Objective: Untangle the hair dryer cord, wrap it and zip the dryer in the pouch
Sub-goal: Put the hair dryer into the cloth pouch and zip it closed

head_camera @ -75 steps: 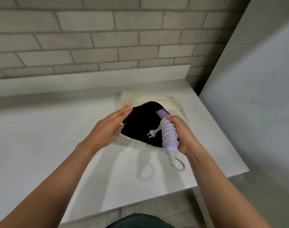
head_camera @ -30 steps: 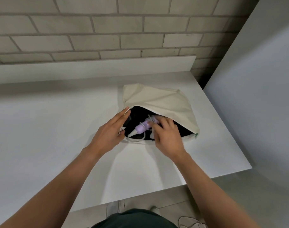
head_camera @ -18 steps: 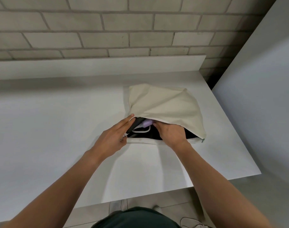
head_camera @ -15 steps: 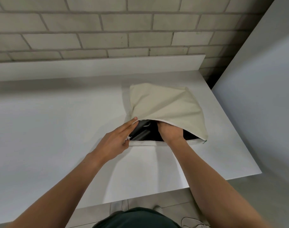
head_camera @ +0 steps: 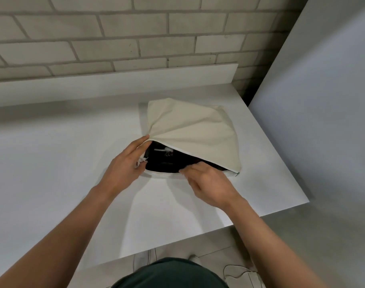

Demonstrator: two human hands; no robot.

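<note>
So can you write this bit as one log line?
pouch: unzipped | left hand: holds mouth open | right hand: at opening | plug: inside

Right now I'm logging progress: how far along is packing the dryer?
Done: the plug and cord lie inside the pouch. In hand: the left hand holds its mouth open, and the right hand is at the lower edge. Left: zipping it shut.

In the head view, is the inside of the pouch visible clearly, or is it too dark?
Head view: the pouch interior is mostly black shadow; only a pale bit of cord shows. Soft arm shadows fall on the white table. Brick lines bow from wide-angle distortion.
</note>
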